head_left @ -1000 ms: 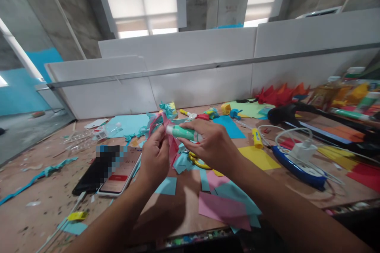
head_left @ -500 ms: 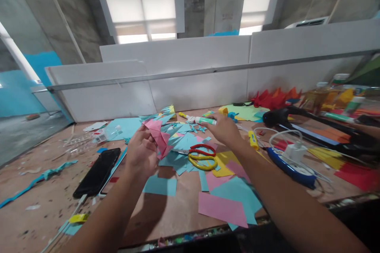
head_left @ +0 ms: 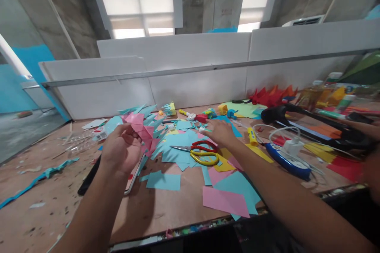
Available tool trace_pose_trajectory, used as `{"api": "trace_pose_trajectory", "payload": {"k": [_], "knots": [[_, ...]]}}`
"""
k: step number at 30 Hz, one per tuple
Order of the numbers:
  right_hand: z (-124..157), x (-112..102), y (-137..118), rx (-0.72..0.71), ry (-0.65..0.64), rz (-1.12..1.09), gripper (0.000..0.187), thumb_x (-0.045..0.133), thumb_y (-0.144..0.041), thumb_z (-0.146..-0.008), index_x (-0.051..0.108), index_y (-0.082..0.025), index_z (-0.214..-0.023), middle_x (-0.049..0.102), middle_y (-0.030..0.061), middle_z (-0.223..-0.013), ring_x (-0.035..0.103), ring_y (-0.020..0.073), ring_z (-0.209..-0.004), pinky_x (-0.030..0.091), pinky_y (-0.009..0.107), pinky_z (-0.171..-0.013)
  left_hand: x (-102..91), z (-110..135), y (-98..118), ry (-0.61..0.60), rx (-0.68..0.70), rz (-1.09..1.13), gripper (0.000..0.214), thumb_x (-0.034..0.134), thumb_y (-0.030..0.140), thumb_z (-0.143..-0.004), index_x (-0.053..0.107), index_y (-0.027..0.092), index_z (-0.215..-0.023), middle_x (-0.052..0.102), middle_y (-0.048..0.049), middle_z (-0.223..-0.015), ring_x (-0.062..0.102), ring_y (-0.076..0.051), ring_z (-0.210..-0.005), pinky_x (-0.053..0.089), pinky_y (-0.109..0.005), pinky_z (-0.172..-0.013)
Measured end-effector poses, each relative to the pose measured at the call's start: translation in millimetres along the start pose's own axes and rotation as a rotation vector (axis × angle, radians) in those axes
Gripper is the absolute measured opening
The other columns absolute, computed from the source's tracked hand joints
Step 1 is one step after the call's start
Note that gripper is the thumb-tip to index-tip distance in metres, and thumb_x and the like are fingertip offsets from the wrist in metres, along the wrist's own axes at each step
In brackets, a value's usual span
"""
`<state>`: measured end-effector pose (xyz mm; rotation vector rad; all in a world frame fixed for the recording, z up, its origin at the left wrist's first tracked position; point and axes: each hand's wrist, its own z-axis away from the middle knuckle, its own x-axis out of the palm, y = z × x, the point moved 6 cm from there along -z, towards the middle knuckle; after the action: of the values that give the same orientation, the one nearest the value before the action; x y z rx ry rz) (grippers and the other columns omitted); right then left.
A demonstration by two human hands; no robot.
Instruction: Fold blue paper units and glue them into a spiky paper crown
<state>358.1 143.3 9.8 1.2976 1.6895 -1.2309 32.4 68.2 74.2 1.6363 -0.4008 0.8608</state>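
My left hand (head_left: 122, 146) is closed on a folded paper piece (head_left: 144, 130), whose front is pink and whose back carries light-blue pointed strips. Raised above the table, the piece leans over the heap of blue paper. My right hand (head_left: 221, 132) is lowered over the middle of the table, its fingers wrapped round a white-and-green glue stick (head_left: 204, 130); only one end of it shows. Just in front of that hand lie scissors (head_left: 203, 153) with one red and one yellow handle, blades slightly apart and pointing left. Loose blue paper (head_left: 178, 146) surrounds them.
A phone (head_left: 90, 178) lies partly under my left forearm. To the right are a yellow glue stick (head_left: 252, 137), a blue-edged power strip (head_left: 287, 162) with cables, and a black frame (head_left: 320, 130). Red folded paper (head_left: 273, 97) stands behind. Part of another person's arm shows at the right edge.
My left hand has moved left with the folded paper piece, turning it so more blue points show. My right hand has drawn the glue stick lower and nearer, now mostly covering it.
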Motion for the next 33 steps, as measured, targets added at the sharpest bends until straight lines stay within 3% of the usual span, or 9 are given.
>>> {"api": "trace_pose_trajectory", "payload": {"k": [2, 5, 10, 15, 21, 28, 33], "knots": [[0.5, -3.7, -23.5, -0.087, 0.009, -0.015, 0.055, 0.058, -0.051, -0.094, 0.06, -0.017, -0.137, 0.063, 0.0166, -0.136, 0.056, 0.0349, -0.126, 0.041, 0.044, -0.103, -7.4, -5.8, 2.7, 0.033, -0.021, 0.022, 0.02, 0.051, 0.0, -0.076, 0.056, 0.016, -0.066, 0.062, -0.0025, -0.067, 0.065, -0.012, -0.068, 0.058, -0.022, -0.073], [-2.2, 3.6, -65.3, -0.243, -0.057, -0.045, 0.043, 0.057, -0.046, -0.097, 0.065, -0.021, -0.13, 0.067, 0.0114, -0.132, 0.06, 0.0285, -0.121, 0.044, 0.036, -0.101, -17.4, -19.2, 10.5, 0.067, -0.005, 0.05, 0.023, 0.049, -0.003, -0.077, 0.057, 0.016, -0.068, 0.062, -0.0007, -0.067, 0.064, -0.009, -0.066, 0.056, -0.018, -0.074], [-25.3, 40.6, -129.4, -0.395, -0.201, -0.057, 0.031, 0.057, -0.039, -0.1, 0.066, -0.02, -0.122, 0.067, 0.0105, -0.124, 0.064, 0.0268, -0.112, 0.051, 0.044, -0.096, -30.7, -44.3, 19.9, 0.109, 0.054, 0.066, 0.026, 0.05, -0.006, -0.078, 0.054, 0.017, -0.068, 0.059, 0.003, -0.064, 0.059, -0.006, -0.057, 0.053, -0.015, -0.07], [-52.0, 83.1, -178.4, -0.476, -0.354, -0.047, 0.033, 0.062, -0.035, -0.098, 0.06, -0.018, -0.126, 0.062, 0.01, -0.127, 0.065, 0.0236, -0.107, 0.056, 0.045, -0.09, -30.7, -49.9, 18.3, 0.069, 0.103, 0.107, 0.028, 0.048, -0.007, -0.081, 0.057, 0.018, -0.073, 0.062, 0.0021, -0.069, 0.065, -0.008, -0.068, 0.055, -0.021, -0.083], [-56.2, 104.3, -195.6, -0.521, -0.483, -0.015, 0.035, 0.063, -0.035, -0.098, 0.059, -0.017, -0.128, 0.062, 0.0101, -0.127, 0.065, 0.0242, -0.107, 0.057, 0.045, -0.089, -25.9, -38.0, 22.2, 0.032, 0.09, 0.154, 0.021, 0.053, -0.002, -0.079, 0.058, 0.015, -0.069, 0.063, 0.0004, -0.068, 0.064, -0.009, -0.067, 0.056, -0.021, -0.078], [-59.9, 103.5, -202.1, -0.524, -0.586, 0.024, 0.033, 0.062, -0.035, -0.098, 0.06, -0.017, -0.126, 0.062, 0.0098, -0.127, 0.064, 0.0243, -0.107, 0.056, 0.045, -0.09, -30.9, -35.9, 23.6, 0.046, 0.077, 0.167, 0.016, 0.058, 0.001, -0.077, 0.06, 0.014, -0.068, 0.065, -0.0003, -0.069, 0.064, -0.009, -0.068, 0.056, -0.021, -0.076], [-56.1, 102.5, -199.9, -0.525, -0.62, -0.023, 0.033, 0.062, -0.035, -0.098, 0.06, -0.017, -0.126, 0.062, 0.0096, -0.127, 0.065, 0.0243, -0.107, 0.057, 0.044, -0.089, -24.8, -31.1, 19.5, -0.016, 0.057, 0.149, 0.014, 0.063, 0.003, -0.074, 0.061, 0.015, -0.067, 0.066, 0.0008, -0.068, 0.064, -0.009, -0.067, 0.056, -0.021, -0.074]]}}
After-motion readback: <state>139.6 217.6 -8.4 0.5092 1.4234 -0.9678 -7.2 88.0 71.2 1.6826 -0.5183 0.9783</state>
